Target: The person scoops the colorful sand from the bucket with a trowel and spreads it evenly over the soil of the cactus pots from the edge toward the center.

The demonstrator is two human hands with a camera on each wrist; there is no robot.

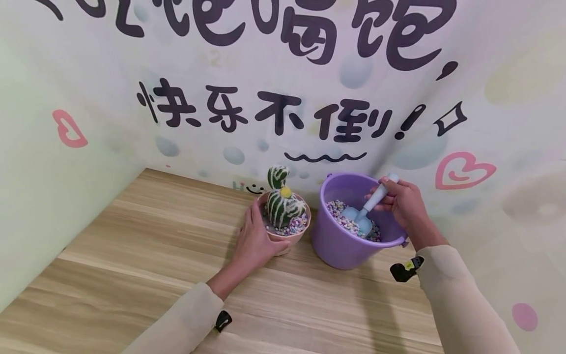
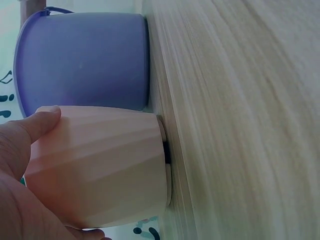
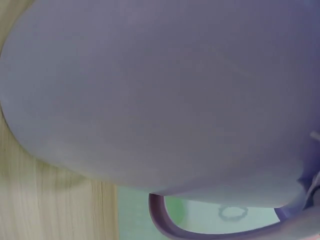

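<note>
A round pinkish-orange flowerpot (image 1: 297,240) stands upright on the wooden table, with a striped green cactus (image 1: 281,209) in it, small multicoloured pebbles (image 1: 297,225) around its base. My left hand (image 1: 255,242) grips the pot from the left, thumb across its near side; the left wrist view shows the thumb (image 2: 45,122) on the pot wall. To the right is a purple bucket (image 1: 342,248) holding similar pebbles (image 1: 337,210). By its handle, my right hand (image 1: 407,204) holds a light-blue scoop (image 1: 376,197) tilted into the bucket, its blade among the pebbles.
Behind the pot and bucket hangs a printed cloth backdrop (image 1: 247,142) with dark characters and hearts. Wood-grain table (image 1: 146,260) extends to the left and front. In the right wrist view, the bucket's wall fills most of the picture, with its curved purple handle (image 3: 200,235) below.
</note>
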